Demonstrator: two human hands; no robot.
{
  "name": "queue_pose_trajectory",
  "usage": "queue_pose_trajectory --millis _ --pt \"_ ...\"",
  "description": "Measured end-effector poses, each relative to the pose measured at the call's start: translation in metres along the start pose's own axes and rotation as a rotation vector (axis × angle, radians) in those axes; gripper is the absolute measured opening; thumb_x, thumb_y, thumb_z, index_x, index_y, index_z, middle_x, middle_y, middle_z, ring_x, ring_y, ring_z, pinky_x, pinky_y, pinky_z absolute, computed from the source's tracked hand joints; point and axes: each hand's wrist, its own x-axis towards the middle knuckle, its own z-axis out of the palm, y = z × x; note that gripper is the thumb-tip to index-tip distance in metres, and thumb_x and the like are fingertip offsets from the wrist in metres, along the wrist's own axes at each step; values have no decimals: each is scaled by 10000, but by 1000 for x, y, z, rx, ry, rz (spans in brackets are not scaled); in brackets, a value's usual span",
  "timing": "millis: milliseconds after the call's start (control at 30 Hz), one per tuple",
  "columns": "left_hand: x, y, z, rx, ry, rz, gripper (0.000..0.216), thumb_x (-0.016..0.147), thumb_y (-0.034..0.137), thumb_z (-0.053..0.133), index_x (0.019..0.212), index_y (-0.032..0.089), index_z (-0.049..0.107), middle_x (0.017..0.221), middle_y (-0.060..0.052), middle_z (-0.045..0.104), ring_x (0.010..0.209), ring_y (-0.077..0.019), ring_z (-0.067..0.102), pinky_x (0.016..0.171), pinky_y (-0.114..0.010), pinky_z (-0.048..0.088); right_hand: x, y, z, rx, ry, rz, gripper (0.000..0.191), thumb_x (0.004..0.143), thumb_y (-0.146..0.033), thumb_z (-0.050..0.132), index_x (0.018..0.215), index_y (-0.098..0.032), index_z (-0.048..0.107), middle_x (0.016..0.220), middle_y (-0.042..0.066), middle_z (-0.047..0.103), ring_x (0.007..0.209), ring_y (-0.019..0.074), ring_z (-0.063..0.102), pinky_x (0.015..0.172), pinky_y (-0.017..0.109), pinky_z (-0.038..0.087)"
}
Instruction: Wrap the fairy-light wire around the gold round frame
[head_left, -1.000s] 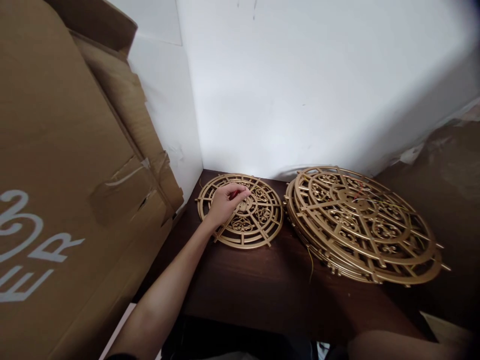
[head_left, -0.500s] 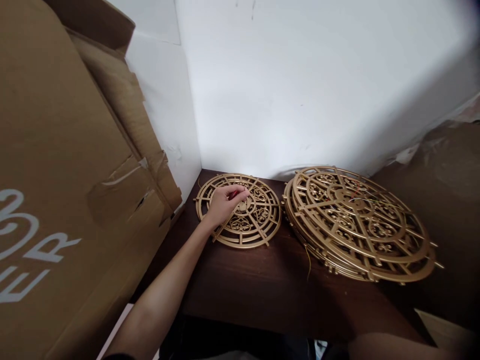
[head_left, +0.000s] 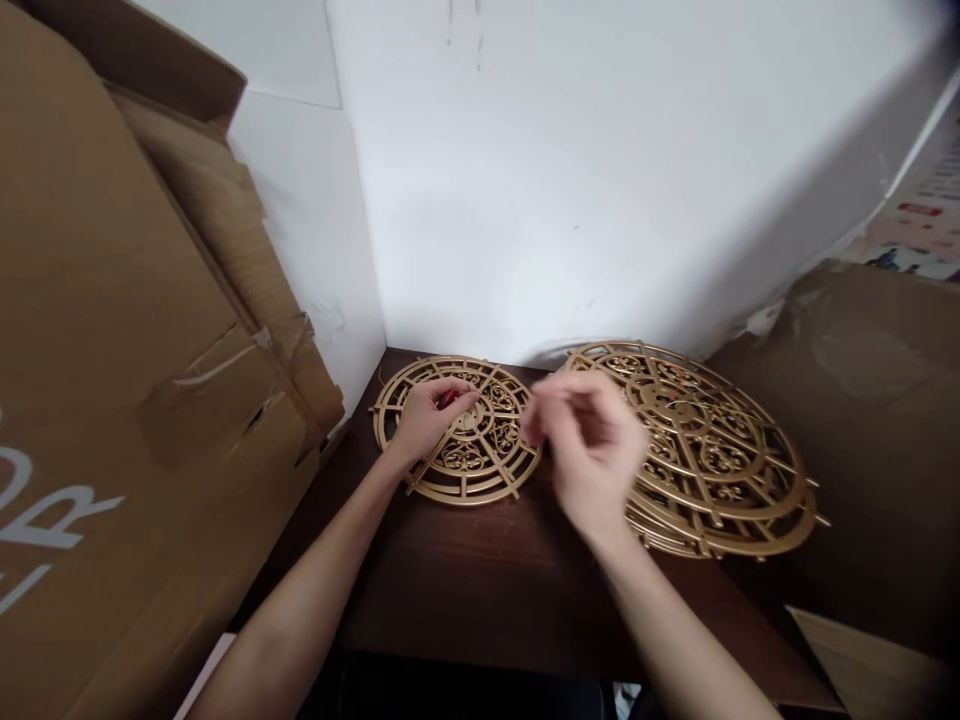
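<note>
A round gold openwork lattice panel point(head_left: 463, 490) lies flat on the dark brown table at the left. Over its centre is my left hand point(head_left: 431, 415), closed, with a small red object point(head_left: 448, 399) in its fingers; most of that object is hidden by them. My right hand point(head_left: 596, 440) hangs above the gap between this panel and a stack of similar gold panels point(head_left: 720, 425). Its fingers are curled in a pinch and blurred by motion; whatever they hold, if anything, cannot be made out. Thin gold cords lie on the stack's top panel.
A large cardboard box point(head_left: 150, 300) with white lettering stands close on the left. White walls point(head_left: 480, 200) rise behind the table point(head_left: 450, 580). Brown cardboard point(head_left: 877, 420) borders the right side, and another cardboard piece point(head_left: 862, 650) juts in at the lower right.
My right hand has come up from the lower right edge to beside the left panel. My left hand stays over the panel's centre with the red object. The camera view has turned slightly right.
</note>
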Motion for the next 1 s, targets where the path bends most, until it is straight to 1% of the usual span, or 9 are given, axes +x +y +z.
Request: queue_pose_trajectory --millis 33,100,167,233,300,467,633,800,1000 --pt "0 0 0 1 11 5 233 768 381 676 782 151 711 639 -9 627 562 -110 483 545 -231 370 6 10 8 -12 36 -3 99 883 -301 553 927 -235 612 828 25 634 733 143 594 690 296 507" --pt "1 -2 -1 4 25 25 238 764 387 677 783 152 712 639 -9 629 559 -109 482 542 -229 372 18 37 23 -36 53 46 162 811 -302 626 945 -211 624 927 48 647 847 165 602 779 315 508" --pt "3 -7 -2 1 24 48 240 763 389 675 786 153 714 660 -16 642 572 -114 496 557 -234 389 25 64 34 43 51 177 253 760 -339 669 965 -197 634 968 58 656 862 167 609 800 320 512" --pt "4 -12 -3 -6 16 47 239 763 386 674 801 154 718 683 -22 651 590 -120 514 574 -241 404 26 84 40 222 0 344 305 736 -399 689 946 -183 643 854 44 671 775 163 626 743 320 527" --pt "5 -17 -3 -7 17 33 234 765 379 673 820 157 722 702 -23 658 605 -123 523 587 -244 409 23 96 43 336 -65 436 324 701 -429 719 888 -172 661 738 26 667 680 152 619 684 309 523" --pt "3 -16 -1 48 -5 2 205 764 357 677 806 163 728 687 -15 653 589 -112 485 564 -237 365 14 108 41 415 -83 463 275 663 -412 761 770 -173 677 624 -12 624 550 105 544 561 248 444" --pt "1 -12 3 58 -6 -33 200 754 338 678 824 159 733 647 -12 625 566 -109 447 544 -235 337 11 118 36 414 -79 445 264 670 -412 751 707 -172 648 583 -26 588 528 90 504 546 234 410" --pt "2 -14 2 73 -19 -9 193 761 345 670 809 165 719 603 5 573 539 -102 414 517 -231 310 8 122 37 355 -115 375 283 718 -449 710 730 -185 607 580 -31 589 513 91 511 544 236 427" --pt "2 -15 2 92 -27 15 183 759 349 670 790 172 705 628 -2 595 548 -106 432 514 -233 318 6 121 38 391 -94 393 302 688 -454 730 802 -194 627 656 -10 642 555 107 557 559 251 456"
